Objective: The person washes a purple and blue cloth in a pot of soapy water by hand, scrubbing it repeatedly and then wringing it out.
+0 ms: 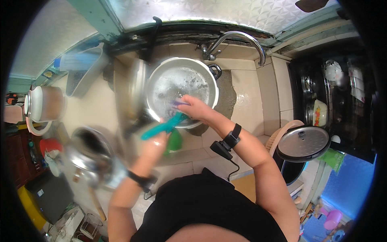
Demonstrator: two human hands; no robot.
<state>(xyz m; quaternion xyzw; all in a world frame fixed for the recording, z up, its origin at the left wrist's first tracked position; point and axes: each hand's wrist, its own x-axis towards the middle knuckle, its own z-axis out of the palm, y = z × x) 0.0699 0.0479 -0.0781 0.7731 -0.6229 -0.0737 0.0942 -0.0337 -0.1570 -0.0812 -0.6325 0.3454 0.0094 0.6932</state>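
A large metal pot (pixel 181 78) with bubbly water and a black side handle stands in the tiled sink (pixel 248 99). Over the pot's near rim, my left hand (pixel 159 139) holds a teal-handled utensil (pixel 163 127), its far end above the pot. My right hand (pixel 195 107) is over the pot beside that far end, closed on a small purple thing (pixel 180 103), probably a brush or scrubber; blur hides its shape. Below the pot's near edge lies a green object (pixel 174 141), partly behind the left hand.
A chrome faucet (pixel 239 34) arches behind the pot. Left on the counter stand metal pots (pixel 90 151), a grey plastic container (pixel 83 75) and a lidded jug (pixel 45 104). At right, a round metal lid (pixel 303 143) rests by a basket (pixel 279 133), near a black dish rack (pixel 305 106).
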